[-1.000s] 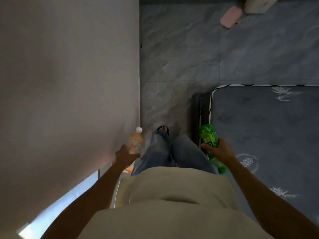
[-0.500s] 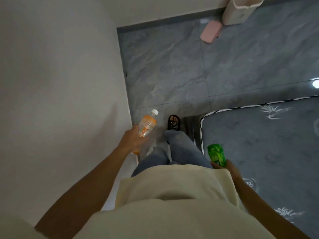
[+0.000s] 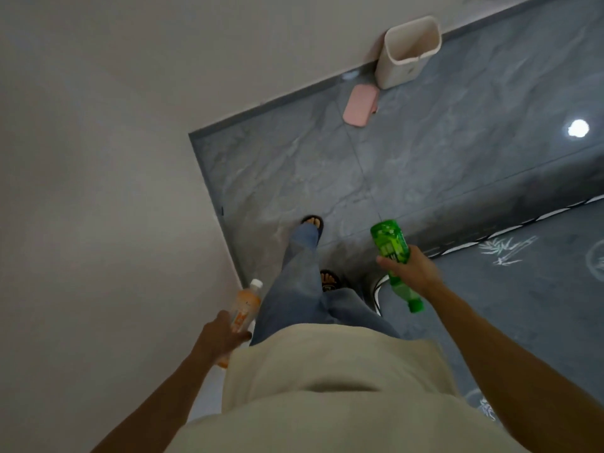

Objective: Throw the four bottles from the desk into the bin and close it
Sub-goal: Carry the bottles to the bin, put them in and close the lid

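My left hand grips an orange bottle with a white cap, held low beside my left leg, cap pointing forward. My right hand holds a green bottle around its middle, cap end pointing back toward me. A cream open-topped bin stands against the far wall, several steps ahead. Its pink lid lies flat on the floor just in front of it, to its left.
A white wall runs close along my left side. A grey mattress with a bamboo print and a black-and-white edge fills the right. Grey tiled floor stretches between me and the bin. A lamp's reflection shines on the tiles.
The view has lifted, so the whole bin and its lid now show. I have stepped forward. My right hand has swung forward with the green bottle; my left hand has dropped lower.
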### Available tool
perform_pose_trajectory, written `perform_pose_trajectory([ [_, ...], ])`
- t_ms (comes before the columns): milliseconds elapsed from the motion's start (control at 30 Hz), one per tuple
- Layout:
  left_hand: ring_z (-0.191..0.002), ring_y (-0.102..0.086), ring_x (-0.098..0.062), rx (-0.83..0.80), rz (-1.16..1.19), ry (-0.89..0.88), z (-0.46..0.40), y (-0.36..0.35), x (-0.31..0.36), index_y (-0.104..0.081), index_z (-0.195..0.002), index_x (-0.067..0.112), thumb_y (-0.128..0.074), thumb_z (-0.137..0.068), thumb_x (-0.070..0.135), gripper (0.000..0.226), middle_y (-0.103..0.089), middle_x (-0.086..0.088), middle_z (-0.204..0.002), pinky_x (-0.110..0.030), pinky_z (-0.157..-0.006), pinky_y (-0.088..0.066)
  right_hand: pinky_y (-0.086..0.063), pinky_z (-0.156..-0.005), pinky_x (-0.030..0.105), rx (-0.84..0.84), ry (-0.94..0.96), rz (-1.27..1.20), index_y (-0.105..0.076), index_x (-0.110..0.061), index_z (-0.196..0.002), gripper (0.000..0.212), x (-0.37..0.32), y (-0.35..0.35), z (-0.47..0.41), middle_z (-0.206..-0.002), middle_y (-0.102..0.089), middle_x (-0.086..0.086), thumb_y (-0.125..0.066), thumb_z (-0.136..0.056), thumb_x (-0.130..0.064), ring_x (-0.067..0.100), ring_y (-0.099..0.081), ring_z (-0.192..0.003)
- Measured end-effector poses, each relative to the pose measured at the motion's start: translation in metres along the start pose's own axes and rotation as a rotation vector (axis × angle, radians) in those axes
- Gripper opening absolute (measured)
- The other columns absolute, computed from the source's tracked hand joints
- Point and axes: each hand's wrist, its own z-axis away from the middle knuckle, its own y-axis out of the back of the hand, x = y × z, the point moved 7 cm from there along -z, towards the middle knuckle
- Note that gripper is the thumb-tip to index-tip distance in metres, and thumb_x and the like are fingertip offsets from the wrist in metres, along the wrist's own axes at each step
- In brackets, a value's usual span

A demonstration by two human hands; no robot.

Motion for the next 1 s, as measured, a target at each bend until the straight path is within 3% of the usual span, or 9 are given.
perform_pose_trajectory([
  [133,-0.113,-0.064,-0.036,-0.031,-0.045,-0.020,-0.032,0.060,0.059,-0.047,-0.133,0.010,-0.080,-0.076,0.050,0.077,-0.063,-0.019,-0.129,-0.031,-0.078,-0.044,-0.047,-0.081,0.038,0.036,-0.068,-0.029,-0.056,-0.009,-0.126,0.082,-0.028,0.024,-0.024,-0.113,-0.068,0.018,-0.075,-0.070,-0.067,0.038,-0.064,-0.108],
  [233,-0.117,-0.063,-0.037,-0.048,-0.135,-0.117,-0.047,0.108,0.132,-0.048,-0.138,0.012,-0.078,-0.077,0.051,0.078,-0.062,-0.017,-0.133,-0.033,-0.085,-0.050,-0.050,-0.080,0.038,0.045,-0.133,-0.108,-0.056,-0.010,-0.123,0.080,-0.026,0.037,-0.029,-0.107,-0.068,0.016,-0.077,-0.069,-0.065,0.035,-0.065,-0.100],
  [367,-0.107,-0.068,-0.033,-0.057,-0.198,-0.316,-0.057,0.158,0.258,-0.057,-0.131,0.021,-0.076,-0.075,0.050,0.066,-0.069,-0.012,-0.122,-0.030,-0.078,-0.051,-0.055,-0.079,0.042,0.044,-0.245,-0.235,-0.061,-0.010,-0.114,0.066,-0.001,0.044,-0.026,-0.099,-0.069,0.014,-0.079,-0.072,-0.059,0.031,-0.066,-0.090],
  [433,-0.105,-0.066,-0.031,-0.034,-0.203,-0.383,-0.059,0.176,0.324,-0.054,-0.128,0.018,-0.079,-0.073,0.049,0.068,-0.068,-0.010,-0.119,-0.034,-0.081,-0.049,-0.056,-0.086,0.048,0.044,-0.325,-0.308,-0.065,-0.010,-0.109,0.057,0.015,0.047,-0.023,-0.102,-0.071,0.019,-0.080,-0.075,-0.053,0.034,-0.068,-0.094],
  [533,-0.104,-0.065,-0.031,-0.014,-0.246,-0.454,-0.062,0.192,0.413,-0.049,-0.125,0.017,-0.079,-0.072,0.051,0.069,-0.066,-0.010,-0.117,-0.040,-0.089,-0.054,-0.057,-0.082,0.049,0.074,-0.442,-0.400,-0.068,-0.004,-0.100,0.045,0.036,0.057,-0.019,-0.095,-0.072,0.025,-0.084,-0.077,-0.040,0.035,-0.069,-0.088],
  [667,-0.096,-0.066,-0.026,-0.027,-0.304,-0.558,-0.064,0.188,0.514,-0.050,-0.123,0.019,-0.078,-0.073,0.052,0.067,-0.067,-0.007,-0.115,-0.036,-0.082,-0.054,-0.051,-0.082,0.045,0.052,-0.561,-0.540,-0.062,0.004,-0.112,0.048,0.061,0.073,-0.026,-0.100,-0.068,0.027,-0.081,-0.081,-0.027,0.038,-0.066,-0.093],
  [733,-0.093,-0.065,-0.025,-0.039,-0.346,-0.578,-0.066,0.182,0.552,-0.049,-0.123,0.019,-0.078,-0.074,0.051,0.065,-0.067,-0.007,-0.114,-0.036,-0.080,-0.054,-0.050,-0.090,0.049,0.041,-0.578,-0.591,-0.060,0.006,-0.116,0.048,0.070,0.092,-0.039,-0.108,-0.067,0.031,-0.079,-0.084,-0.024,0.042,-0.064,-0.104],
  [867,-0.098,-0.068,-0.033,-0.030,-0.410,-0.524,-0.070,0.178,0.601,-0.050,-0.124,0.018,-0.079,-0.076,0.049,0.065,-0.069,-0.012,-0.114,-0.035,-0.078,-0.053,-0.049,-0.081,0.043,0.040,-0.552,-0.539,-0.067,0.001,-0.108,0.044,0.073,0.152,-0.081,-0.104,-0.071,0.028,-0.077,-0.084,-0.034,0.037,-0.067,-0.093],
  [1000,-0.106,-0.069,-0.034,0.008,-0.432,-0.447,-0.077,0.183,0.620,-0.055,-0.130,0.022,-0.075,-0.078,0.052,0.063,-0.071,-0.011,-0.119,-0.027,-0.075,-0.042,-0.055,-0.087,0.044,0.001,-0.516,-0.497,-0.068,-0.002,-0.111,0.055,0.060,0.216,-0.139,-0.104,-0.072,0.024,-0.081,-0.078,-0.044,0.036,-0.069,-0.099],
])
